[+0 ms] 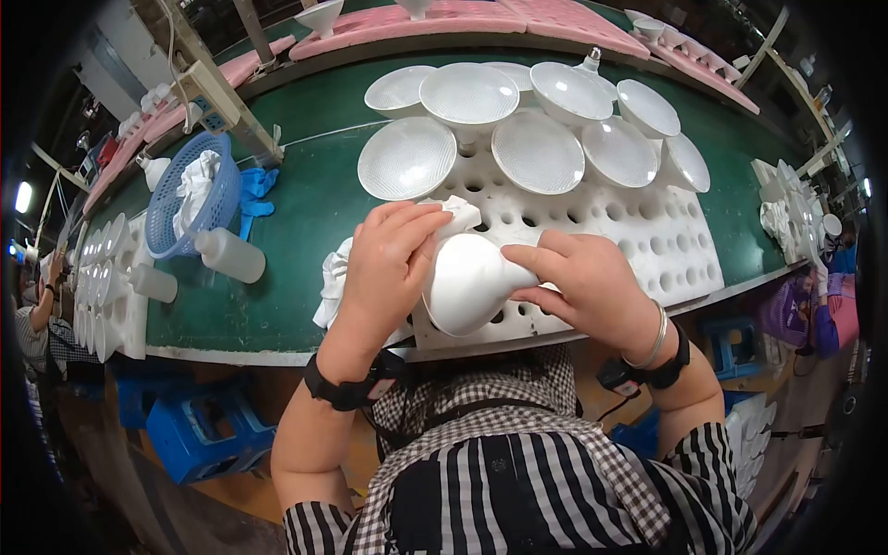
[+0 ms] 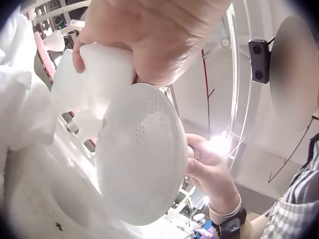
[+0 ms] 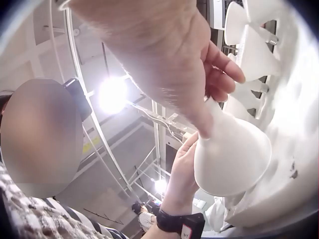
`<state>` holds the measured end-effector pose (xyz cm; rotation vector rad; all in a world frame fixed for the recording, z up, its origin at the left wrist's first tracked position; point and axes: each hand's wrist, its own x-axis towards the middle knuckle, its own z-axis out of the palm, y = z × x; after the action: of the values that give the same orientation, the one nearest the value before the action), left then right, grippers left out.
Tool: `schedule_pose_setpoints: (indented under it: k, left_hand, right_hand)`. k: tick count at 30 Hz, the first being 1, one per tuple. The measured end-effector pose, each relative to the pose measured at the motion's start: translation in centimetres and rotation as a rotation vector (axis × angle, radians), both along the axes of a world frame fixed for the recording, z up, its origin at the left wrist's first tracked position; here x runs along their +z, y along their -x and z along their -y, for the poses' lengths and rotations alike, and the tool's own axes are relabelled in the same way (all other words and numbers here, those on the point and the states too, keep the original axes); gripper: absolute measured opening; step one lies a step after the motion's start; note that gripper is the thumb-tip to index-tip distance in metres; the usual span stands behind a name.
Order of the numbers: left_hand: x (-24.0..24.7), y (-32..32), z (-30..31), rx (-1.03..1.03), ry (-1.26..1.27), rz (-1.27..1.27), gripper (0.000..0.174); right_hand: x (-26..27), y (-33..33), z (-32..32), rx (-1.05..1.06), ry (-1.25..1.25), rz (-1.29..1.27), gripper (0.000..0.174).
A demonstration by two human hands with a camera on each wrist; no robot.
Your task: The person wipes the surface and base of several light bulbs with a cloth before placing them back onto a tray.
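A white flared lamp bulb (image 1: 469, 283) is tilted in front of the person, with its wide, dotted lens face (image 2: 142, 154) visible in the left wrist view. The right hand (image 1: 587, 282) pinches its narrow neck between thumb and fingers; the right wrist view shows the smooth back of the bulb (image 3: 232, 154) below that hand. At the opposite side, the left hand (image 1: 388, 268) holds a bunched white cloth (image 1: 460, 215) close to the bulb's rim. In the left wrist view the cloth (image 2: 107, 74) bulges out under the curled fingers.
Several similar bulbs (image 1: 407, 157) stand lens up in a white perforated foam board (image 1: 647, 227) on the green table (image 1: 305, 176). Left are a blue basket (image 1: 157, 208) with cloths, blue gloves (image 1: 255, 196) and a white bottle (image 1: 231, 256). Another cloth (image 1: 333, 282) lies beside the left forearm.
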<state>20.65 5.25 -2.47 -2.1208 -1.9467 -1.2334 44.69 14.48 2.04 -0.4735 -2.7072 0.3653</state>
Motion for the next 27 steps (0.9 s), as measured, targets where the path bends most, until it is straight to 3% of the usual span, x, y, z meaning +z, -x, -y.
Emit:
schedule_pose_setpoints:
  k: [2, 4, 9, 11, 13, 14, 16, 17, 19, 21, 23, 24, 26, 27]
  left_hand:
    - [-0.1, -0.1, 0.3, -0.003, 0.016, 0.026, 0.028]
    - [-0.1, -0.8, 1.3, 0.005, -0.128, -0.132, 0.030]
    - [-3.0, -3.3, 5.5, 0.007, -0.214, -0.297, 0.038]
    - [-4.1, -3.3, 6.9, -0.091, -0.181, -0.414, 0.037]
    - [-4.5, -2.9, 7.8, -0.141, -0.140, -0.440, 0.039]
    - [-4.5, -2.7, 8.1, -0.101, -0.189, -0.367, 0.038]
    - [-3.3, -2.7, 7.9, -0.002, -0.302, -0.231, 0.033]
    - [-2.4, -2.7, 7.4, -0.001, -0.298, -0.231, 0.033]
    - [0.1, -2.4, 5.7, 0.118, -0.255, -0.160, 0.026]
    - [0.4, -0.9, 3.5, 0.098, -0.150, -0.058, 0.026]
    - [0.7, 0.3, 1.9, 0.073, -0.044, 0.049, 0.027]
    - [1.1, 0.8, 1.3, 0.037, 0.016, 0.089, 0.027]
    - [1.4, 1.7, 0.3, -0.029, 0.089, 0.121, 0.026]
    - [1.4, 1.9, 0.1, -0.029, 0.090, 0.123, 0.026]
  right_hand:
    - [-0.2, 0.1, -0.5, -0.003, 0.029, 0.011, 0.040]
    - [-0.6, 0.2, -1.1, -0.040, 0.095, -0.035, 0.038]
    - [-1.2, 0.4, -2.3, -0.034, 0.108, -0.114, 0.038]
    - [-1.8, 0.4, -2.1, -0.050, 0.128, -0.133, 0.037]
    - [-2.2, 0.5, -2.2, -0.140, 0.420, -0.234, 0.028]
    - [-1.6, 0.5, -2.3, -0.140, 0.418, -0.237, 0.028]
    - [0.2, 0.4, -2.4, -0.389, 1.181, -0.023, 0.032]
    - [0.3, 0.3, -2.1, -0.388, 1.185, -0.020, 0.032]
    - [0.5, 0.5, -1.8, -0.267, 1.579, -0.038, 0.039]
    - [0.4, 0.7, -1.0, -0.277, 1.509, -0.044, 0.038]
    - [-0.1, 0.8, -0.4, -0.267, 1.014, -0.083, 0.037]
    - [-0.2, 0.9, -0.5, -0.269, 1.013, -0.083, 0.037]
    - [-0.7, 1.0, -0.8, -0.094, 0.563, -0.094, 0.035]
    - [-0.8, 1.1, -0.9, -0.095, 0.564, -0.092, 0.035]
